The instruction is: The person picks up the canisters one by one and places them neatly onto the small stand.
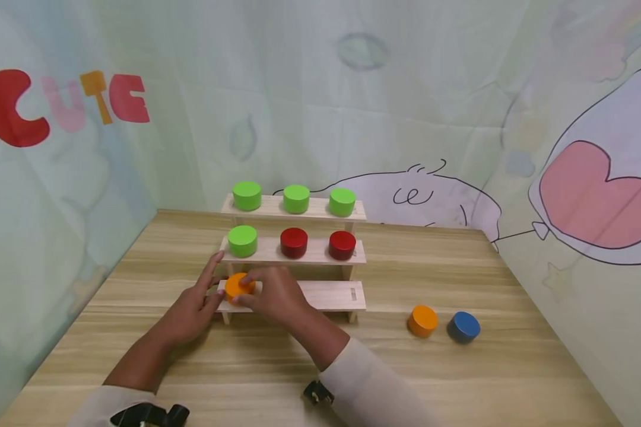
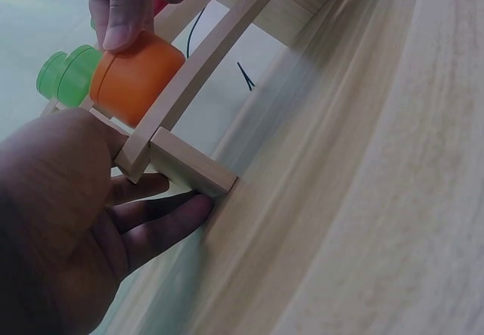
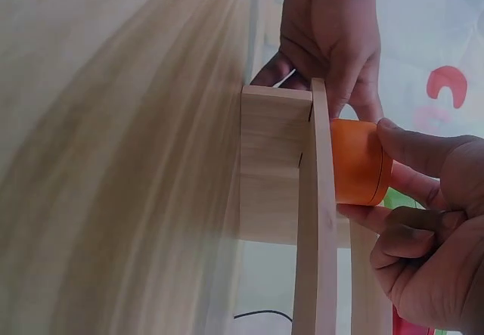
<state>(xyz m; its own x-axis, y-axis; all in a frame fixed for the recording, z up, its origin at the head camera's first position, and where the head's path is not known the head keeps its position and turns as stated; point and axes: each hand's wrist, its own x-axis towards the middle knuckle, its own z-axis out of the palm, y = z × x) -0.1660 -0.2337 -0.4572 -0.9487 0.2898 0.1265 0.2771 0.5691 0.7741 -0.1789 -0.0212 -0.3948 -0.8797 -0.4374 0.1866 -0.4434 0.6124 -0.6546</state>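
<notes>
An orange cylinder block (image 1: 237, 287) sits at the left end of the lowest tier of a wooden three-tier stand (image 1: 320, 295). My right hand (image 1: 279, 293) pinches this block between thumb and fingers, and the right wrist view shows the block's base against the plank (image 3: 321, 221). At the stand's left end, my left hand (image 1: 188, 311) touches the wood with fingers extended. In the left wrist view its fingers (image 2: 170, 229) lie along the end support (image 2: 193, 161), below the plank.
Three green blocks (image 1: 296, 199) line the top tier. On the middle tier stand one green block (image 1: 243, 241) and two red blocks (image 1: 294, 243). Another orange block (image 1: 422, 321) and a blue block (image 1: 463, 327) are on the table (image 1: 406, 379), right of the stand.
</notes>
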